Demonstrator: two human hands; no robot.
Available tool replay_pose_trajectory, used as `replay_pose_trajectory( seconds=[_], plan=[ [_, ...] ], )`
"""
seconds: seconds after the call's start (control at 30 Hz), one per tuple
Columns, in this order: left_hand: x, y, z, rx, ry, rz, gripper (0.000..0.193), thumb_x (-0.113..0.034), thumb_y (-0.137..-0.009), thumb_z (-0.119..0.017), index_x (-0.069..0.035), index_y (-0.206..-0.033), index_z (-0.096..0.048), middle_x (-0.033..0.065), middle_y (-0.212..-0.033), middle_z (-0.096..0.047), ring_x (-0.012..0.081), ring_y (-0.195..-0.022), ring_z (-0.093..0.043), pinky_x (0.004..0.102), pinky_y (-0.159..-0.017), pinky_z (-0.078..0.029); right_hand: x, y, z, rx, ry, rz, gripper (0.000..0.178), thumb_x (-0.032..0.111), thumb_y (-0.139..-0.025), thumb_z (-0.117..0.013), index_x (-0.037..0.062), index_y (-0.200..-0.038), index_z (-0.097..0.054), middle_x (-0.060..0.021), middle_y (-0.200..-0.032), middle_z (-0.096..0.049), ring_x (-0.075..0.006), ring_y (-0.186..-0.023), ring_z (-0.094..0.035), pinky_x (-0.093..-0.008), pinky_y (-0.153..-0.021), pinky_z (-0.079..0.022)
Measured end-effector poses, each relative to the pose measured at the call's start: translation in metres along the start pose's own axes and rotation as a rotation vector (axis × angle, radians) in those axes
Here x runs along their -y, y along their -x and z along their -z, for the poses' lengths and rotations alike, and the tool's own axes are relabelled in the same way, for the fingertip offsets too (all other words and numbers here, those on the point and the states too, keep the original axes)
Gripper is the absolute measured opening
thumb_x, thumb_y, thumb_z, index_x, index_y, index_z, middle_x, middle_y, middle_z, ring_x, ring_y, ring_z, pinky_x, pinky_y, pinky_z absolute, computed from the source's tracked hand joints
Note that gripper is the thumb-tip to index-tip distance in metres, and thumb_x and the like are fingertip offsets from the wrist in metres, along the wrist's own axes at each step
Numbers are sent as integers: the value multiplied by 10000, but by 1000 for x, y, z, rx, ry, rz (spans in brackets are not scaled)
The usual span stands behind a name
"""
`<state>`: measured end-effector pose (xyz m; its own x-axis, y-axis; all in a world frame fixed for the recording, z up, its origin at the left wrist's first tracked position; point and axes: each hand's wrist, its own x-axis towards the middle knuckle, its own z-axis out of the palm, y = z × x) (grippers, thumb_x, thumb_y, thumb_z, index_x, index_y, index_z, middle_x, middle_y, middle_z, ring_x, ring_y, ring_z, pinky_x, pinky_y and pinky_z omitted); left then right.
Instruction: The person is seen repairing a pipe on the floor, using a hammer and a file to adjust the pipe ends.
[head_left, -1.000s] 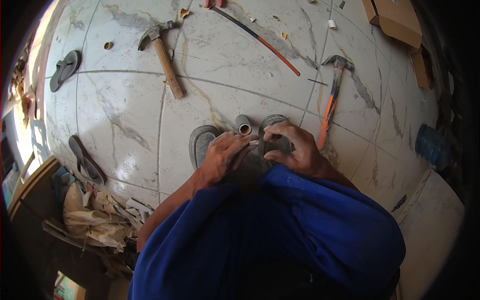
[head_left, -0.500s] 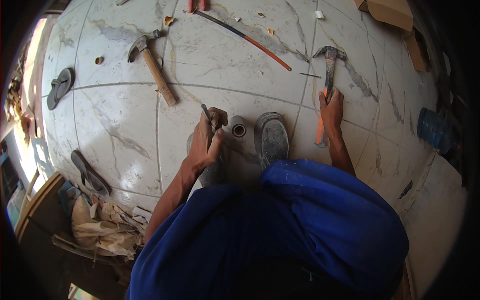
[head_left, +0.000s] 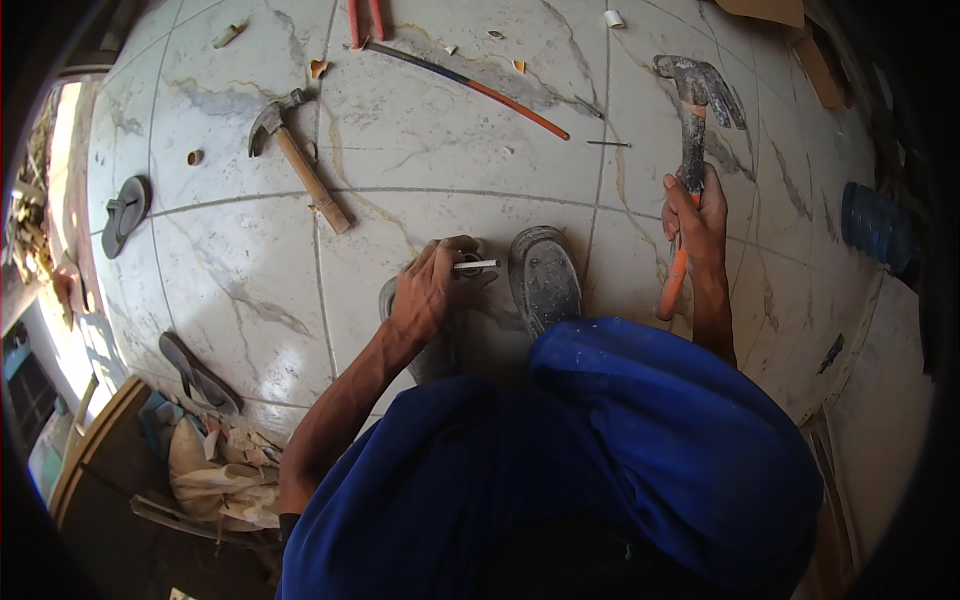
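My left hand (head_left: pixel 428 285) is closed on a short metal rod (head_left: pixel 476 264), whose pale, glinting end sticks out to the right past the fingers. The hand is low between my dark shoes, and the grey pipe fitting there is mostly covered by it. Whether the rod touches the fitting, I cannot tell. My right hand (head_left: pixel 698 215) grips a claw hammer (head_left: pixel 692 140) by its orange and black handle, with the worn, pale-spattered head pointing away from me. The hammer appears lifted off the floor, to the right of my right shoe (head_left: pixel 546 282).
A wooden-handled claw hammer (head_left: pixel 300 165) lies on the marbled tile floor (head_left: pixel 240 270). Beyond are a hacksaw-like black and orange bar (head_left: pixel 480 90), a nail (head_left: pixel 608 143) and scattered fragments. Sandals (head_left: pixel 126 215) lie left; a blue bottle (head_left: pixel 872 225) is right.
The right hand has picked the hammer up off the floor and moved slightly right. My left hand has shifted right over the pipe fitting, and the rod has tipped from upright to sideways.
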<state>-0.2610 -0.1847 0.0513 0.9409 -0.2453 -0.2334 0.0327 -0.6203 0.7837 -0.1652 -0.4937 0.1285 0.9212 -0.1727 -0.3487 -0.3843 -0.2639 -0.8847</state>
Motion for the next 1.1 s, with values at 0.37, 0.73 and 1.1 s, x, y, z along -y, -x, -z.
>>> replay_pose_trajectory(
  seconds=[0.37, 0.73, 1.1],
  plan=[
    [-19, 22, -38, -283, -193, 218, 699, -497, -560, -840, -29, -995, -557, 124, -884, -636, 289, -878, -621, 377, -763, -501, 15, 35, -28, 195, -23, 99, 216, 145, -870, -648, 56, -917, -457, 32, -590, -447, -28, -458, -392, -208, -401, -316],
    [-16, 36, -24, -290, -101, -33, 546, -499, -726, -726, -30, -923, -529, 94, -925, -593, 273, -874, -544, 419, -851, -373, 12, 42, -61, 356, -71, 63, 262, 148, -879, -646, 18, -1062, -509, 30, -642, -494, -16, -484, -399, -199, -433, -339],
    [-4, 40, 31, -187, 333, -141, 260, -56, -789, -651, 12, -1040, -648, 84, -823, -585, 210, -808, -552, 358, -734, -453, 23, 50, -54, 320, 204, 89, 152, 76, -872, -599, 0, -990, -540, 6, -700, -523, -52, -582, -458, -236, -529, -387]
  ],
)
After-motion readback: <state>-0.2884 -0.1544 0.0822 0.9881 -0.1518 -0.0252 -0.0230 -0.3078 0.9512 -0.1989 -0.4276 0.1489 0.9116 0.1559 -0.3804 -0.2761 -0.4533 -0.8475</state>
